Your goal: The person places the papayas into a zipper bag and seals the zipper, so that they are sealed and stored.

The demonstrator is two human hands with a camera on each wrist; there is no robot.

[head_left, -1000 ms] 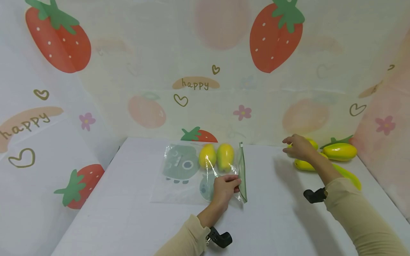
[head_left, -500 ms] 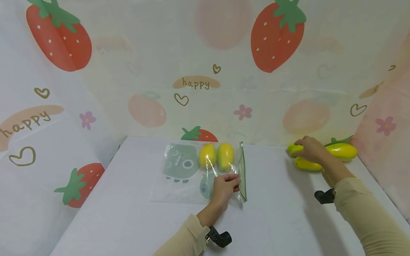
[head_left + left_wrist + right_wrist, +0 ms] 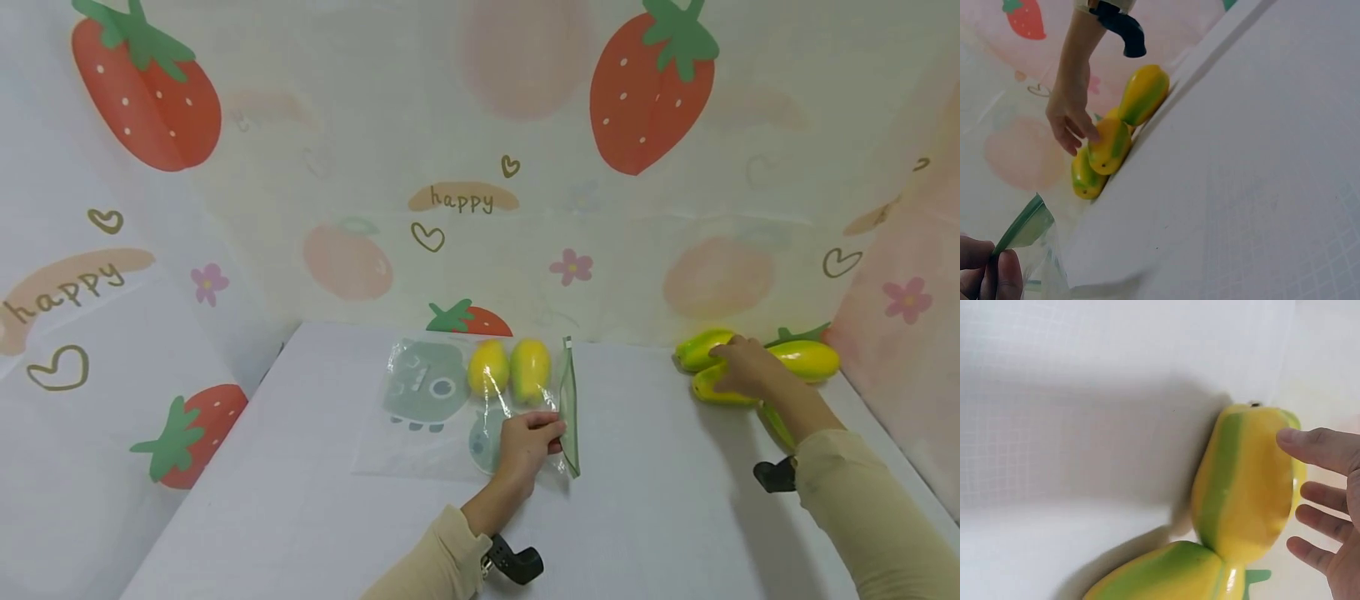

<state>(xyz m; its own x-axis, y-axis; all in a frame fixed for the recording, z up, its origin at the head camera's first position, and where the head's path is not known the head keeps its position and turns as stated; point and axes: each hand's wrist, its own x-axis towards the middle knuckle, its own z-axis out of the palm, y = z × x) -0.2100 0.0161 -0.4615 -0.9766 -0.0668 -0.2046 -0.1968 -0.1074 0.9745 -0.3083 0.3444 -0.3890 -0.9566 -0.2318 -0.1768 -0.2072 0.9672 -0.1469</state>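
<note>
My left hand (image 3: 525, 446) pinches the green-edged opening of a clear zip bag (image 3: 420, 454) lying on the table, printed with grey-green cartoon creatures. Two yellow papayas (image 3: 530, 369) lie side by side in it, near the opening. At the back right, my right hand (image 3: 750, 367) reaches over a yellow-green papaya (image 3: 722, 388). In the right wrist view its thumb (image 3: 1300, 440) lies at that papaya's upper side, the other fingers spread and only slightly bent. The left wrist view shows the bag's green edge (image 3: 1025, 225) between the left fingers.
Around the right hand lie several more papayas: one behind (image 3: 701, 348), one to the right (image 3: 813, 360), and one partly hidden under the forearm (image 3: 777, 427). Strawberry-printed sheets (image 3: 630, 250) wall the white table (image 3: 300, 517) at the back and sides.
My right hand has moved right and slightly forward toward me, from above the back papaya to the nearer one. The left hand and bag have stayed in place.
</note>
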